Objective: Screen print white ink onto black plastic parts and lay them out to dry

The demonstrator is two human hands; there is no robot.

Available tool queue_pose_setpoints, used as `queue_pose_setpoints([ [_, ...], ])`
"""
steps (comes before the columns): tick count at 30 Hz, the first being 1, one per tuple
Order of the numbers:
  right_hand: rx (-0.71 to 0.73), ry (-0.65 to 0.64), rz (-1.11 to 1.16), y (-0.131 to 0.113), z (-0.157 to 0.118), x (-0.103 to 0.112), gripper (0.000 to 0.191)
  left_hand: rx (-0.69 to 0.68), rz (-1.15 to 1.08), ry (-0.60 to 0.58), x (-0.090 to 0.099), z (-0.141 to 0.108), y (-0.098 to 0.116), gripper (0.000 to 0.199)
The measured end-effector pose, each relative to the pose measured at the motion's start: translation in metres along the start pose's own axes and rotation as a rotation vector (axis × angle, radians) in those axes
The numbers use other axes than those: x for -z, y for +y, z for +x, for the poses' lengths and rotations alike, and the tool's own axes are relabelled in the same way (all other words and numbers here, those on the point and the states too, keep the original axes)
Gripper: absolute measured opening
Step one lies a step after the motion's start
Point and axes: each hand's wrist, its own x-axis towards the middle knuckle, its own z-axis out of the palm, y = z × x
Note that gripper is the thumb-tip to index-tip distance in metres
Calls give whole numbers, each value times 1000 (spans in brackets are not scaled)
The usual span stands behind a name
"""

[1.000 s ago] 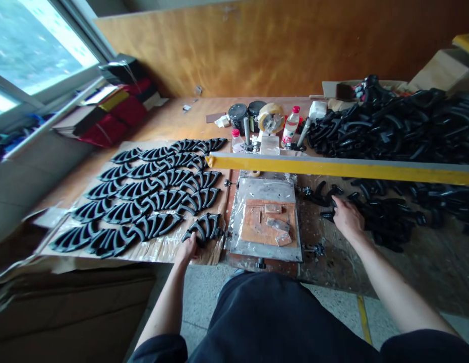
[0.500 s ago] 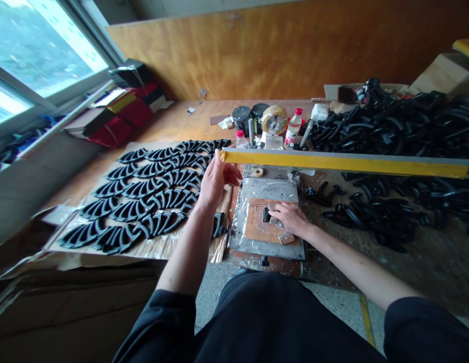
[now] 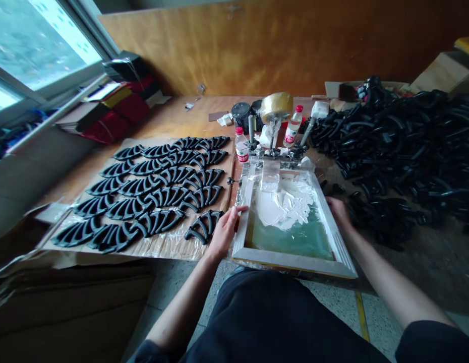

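A screen-printing frame [image 3: 337,240] with an aluminium rim lies flat in front of me, its green mesh smeared with white ink [image 3: 282,207]. My left hand [image 3: 225,228] grips the frame's left rail. My right hand [image 3: 338,214] holds its right rail. Rows of black curved plastic parts [image 3: 155,194] lie on plastic-covered cardboard to the left of my left hand. A black part was put under the frame and is hidden now.
A big heap of black curved parts [image 3: 401,146] fills the right of the table. Behind the frame stand a tape roll [image 3: 277,106], two small bottles [image 3: 294,132], dark jars [image 3: 242,115]. Red folders [image 3: 113,113] lie by the window. Cardboard sits low left.
The yellow-edged frame, raised before, has swung down flat over the metal plate. My right hand set a black part on the plate, then both hands moved onto the frame's side rails.
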Motion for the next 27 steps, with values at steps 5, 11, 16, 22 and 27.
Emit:
queue_pose_setpoints([
  [5,188,293,-46,-49,35,12,47,73,79,40,-4,14,-49,64],
  [11,477,-43,-294,-156,56,-25,38,74,307,46,-5,28,-72,57],
  [16,619,-327,-302,-140,21,-33,15,53,349,53,-5,30,-80,54],
  [22,837,-571,-167,-114,-1,-3,31,60,291,62,-5,30,-81,54],
  [27,715,-333,-129,-121,1,-19,30,56,284,36,-4,29,-79,58],
])
